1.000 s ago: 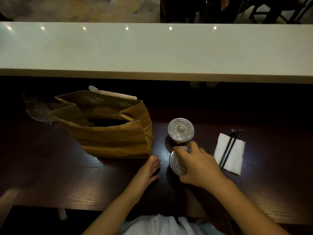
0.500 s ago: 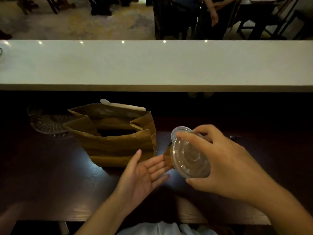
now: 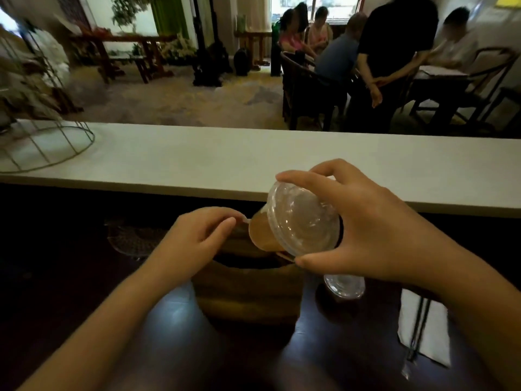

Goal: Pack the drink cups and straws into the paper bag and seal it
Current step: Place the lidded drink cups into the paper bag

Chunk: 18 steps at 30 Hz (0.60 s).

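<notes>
My right hand point(image 3: 366, 227) grips a clear lidded drink cup point(image 3: 293, 221) with brown liquid, tilted, its base over the mouth of the brown paper bag point(image 3: 248, 294). My left hand point(image 3: 194, 241) is curled at the bag's left top edge, fingers bent on the rim. A second lidded cup point(image 3: 344, 286) stands on the dark table just right of the bag, partly hidden under my right hand. Two dark straws point(image 3: 420, 325) lie on a white napkin point(image 3: 434, 334) at the right.
A long white counter point(image 3: 197, 159) runs across behind the dark table. A wire frame point(image 3: 42, 145) stands on it at the left. A glass dish point(image 3: 132, 238) lies left of the bag. Several people sit and stand around tables in the room beyond.
My right hand has lifted the cup up and left over the bag's opening. My left hand has moved from open beside the bag to its top edge. The view has tilted upward.
</notes>
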Each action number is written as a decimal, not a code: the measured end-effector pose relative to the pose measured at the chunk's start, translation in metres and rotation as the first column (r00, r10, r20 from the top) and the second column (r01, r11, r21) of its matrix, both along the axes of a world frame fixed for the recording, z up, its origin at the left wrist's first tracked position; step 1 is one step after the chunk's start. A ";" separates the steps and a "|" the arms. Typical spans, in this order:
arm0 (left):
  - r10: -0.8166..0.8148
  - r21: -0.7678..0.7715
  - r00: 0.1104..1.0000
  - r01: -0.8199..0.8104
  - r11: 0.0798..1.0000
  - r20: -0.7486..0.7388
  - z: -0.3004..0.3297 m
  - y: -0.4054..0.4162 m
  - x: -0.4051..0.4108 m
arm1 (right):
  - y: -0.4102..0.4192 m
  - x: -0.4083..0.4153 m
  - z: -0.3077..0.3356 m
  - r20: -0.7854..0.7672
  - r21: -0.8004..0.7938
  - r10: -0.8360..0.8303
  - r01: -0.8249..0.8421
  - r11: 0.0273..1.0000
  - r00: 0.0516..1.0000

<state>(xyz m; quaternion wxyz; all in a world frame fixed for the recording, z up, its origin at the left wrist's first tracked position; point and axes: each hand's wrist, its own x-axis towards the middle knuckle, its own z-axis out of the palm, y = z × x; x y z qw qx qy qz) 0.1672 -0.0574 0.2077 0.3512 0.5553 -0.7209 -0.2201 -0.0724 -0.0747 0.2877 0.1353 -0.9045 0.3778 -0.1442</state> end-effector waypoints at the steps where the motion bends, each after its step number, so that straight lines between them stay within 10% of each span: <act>1: 0.012 -0.041 0.983 -0.005 0.999 0.181 -0.003 -0.009 0.008 | -0.005 0.009 -0.002 -0.015 -0.004 0.002 -0.002 1.000 1.000; 8: -0.255 0.212 0.670 0.148 0.966 0.697 -0.038 -0.040 0.032 | -0.027 0.047 -0.025 -0.171 0.010 0.042 -0.041 0.999 0.984; 18: -0.328 0.289 0.593 0.164 0.943 0.735 -0.031 -0.027 0.056 | -0.031 0.088 -0.071 -0.267 0.198 0.194 -0.143 0.970 0.944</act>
